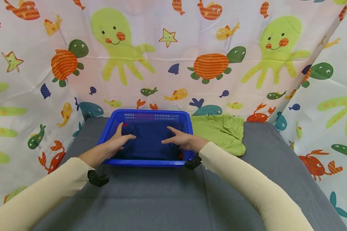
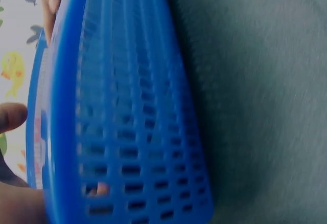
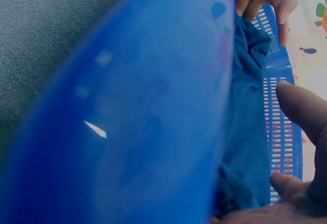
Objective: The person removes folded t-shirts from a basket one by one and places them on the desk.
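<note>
A blue plastic basket with slotted walls stands on the grey cloth. Inside it lies a dark navy cloth garment, spread across most of the basket. My left hand reaches over the left side, thumb and forefinger spread apart above the garment's left edge. Over the right side comes my right hand, its thumb and forefinger also apart. Lower fingers of both hands are partly hidden, and neither visibly grips anything. In the right wrist view, the basket rim covers much of the picture, with the garment beyond it.
A folded lime-green cloth lies right of the basket, close against it. Grey fabric covers the table. Curtains printed with sea animals stand behind and on both sides. A small red patch shows at the basket's right inside corner.
</note>
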The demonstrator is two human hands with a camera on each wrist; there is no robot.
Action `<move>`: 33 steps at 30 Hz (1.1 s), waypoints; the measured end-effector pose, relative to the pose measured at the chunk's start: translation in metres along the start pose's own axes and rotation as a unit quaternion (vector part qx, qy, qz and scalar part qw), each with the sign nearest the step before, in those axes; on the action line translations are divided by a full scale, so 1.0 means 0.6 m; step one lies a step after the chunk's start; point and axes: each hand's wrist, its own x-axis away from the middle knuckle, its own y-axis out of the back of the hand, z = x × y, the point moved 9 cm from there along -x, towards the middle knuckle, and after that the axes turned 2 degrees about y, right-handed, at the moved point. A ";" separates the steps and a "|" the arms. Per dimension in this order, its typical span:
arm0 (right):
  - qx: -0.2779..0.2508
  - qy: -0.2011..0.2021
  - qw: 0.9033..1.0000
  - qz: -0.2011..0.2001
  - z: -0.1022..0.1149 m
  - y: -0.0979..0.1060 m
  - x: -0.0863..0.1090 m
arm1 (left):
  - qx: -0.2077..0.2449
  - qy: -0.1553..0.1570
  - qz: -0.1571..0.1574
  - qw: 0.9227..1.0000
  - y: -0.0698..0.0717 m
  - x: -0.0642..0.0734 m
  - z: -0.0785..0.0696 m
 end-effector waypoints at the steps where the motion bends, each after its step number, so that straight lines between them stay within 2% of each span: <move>1: 0.003 0.001 1.000 0.004 0.000 -0.001 -0.001 | 0.002 0.003 0.007 1.000 0.001 -0.001 0.001; 6: 0.013 0.013 1.000 0.018 0.003 -0.003 0.003 | -0.013 0.011 0.017 1.000 0.019 -0.008 0.005; 9: 0.015 0.019 1.000 0.019 0.006 -0.002 0.004 | -0.062 -0.014 0.013 0.998 0.023 -0.008 0.000; 13: 0.019 0.023 0.999 0.014 0.005 -0.003 0.005 | -0.162 -0.051 0.011 0.985 0.012 -0.004 -0.004; 16: 0.038 0.030 0.999 0.011 0.006 -0.003 0.005 | -0.200 -0.064 0.012 0.978 0.002 -0.002 -0.004; 21: 0.055 0.037 0.998 0.000 0.007 0.003 0.004 | -0.188 -0.067 0.027 0.979 -0.004 -0.004 -0.008; 27: 0.019 0.038 0.999 -0.020 0.015 0.013 0.004 | -0.161 -0.062 0.024 0.985 0.012 -0.002 -0.009; 33: -0.023 0.006 1.000 -0.003 0.014 0.018 0.001 | -0.107 -0.045 0.067 0.991 0.014 -0.002 -0.006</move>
